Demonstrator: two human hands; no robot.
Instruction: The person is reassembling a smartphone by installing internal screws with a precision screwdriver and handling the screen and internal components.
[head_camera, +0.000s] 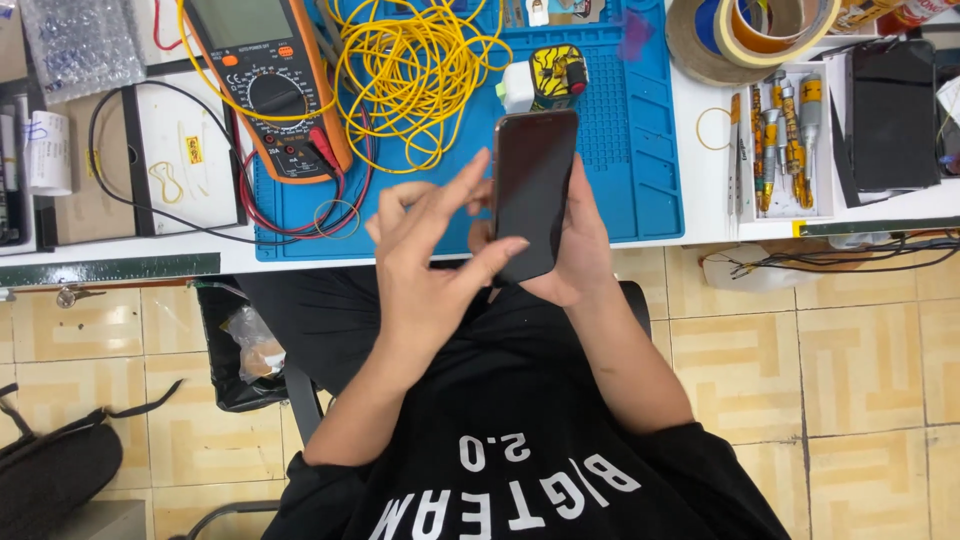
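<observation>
A dark smartphone (535, 190) with a blank black screen stands upright over the front edge of a blue work mat (630, 170). My right hand (580, 255) grips it from behind and from the right. My left hand (425, 270) is in front of it at the left, fingers spread. Its thumb tip rests on the phone's lower left edge and its index finger points at the left side. A small yellow-and-black part (555, 75) on a white block lies on the mat just beyond the phone.
An orange multimeter (265, 80) with red and black leads and a tangle of yellow wire (420, 70) lie on the mat. Tape rolls (750, 30), a tray of screwdrivers (785, 140) and a dark slab (892, 115) sit at the right. Below are a black bin bag (235, 350) and tiled floor.
</observation>
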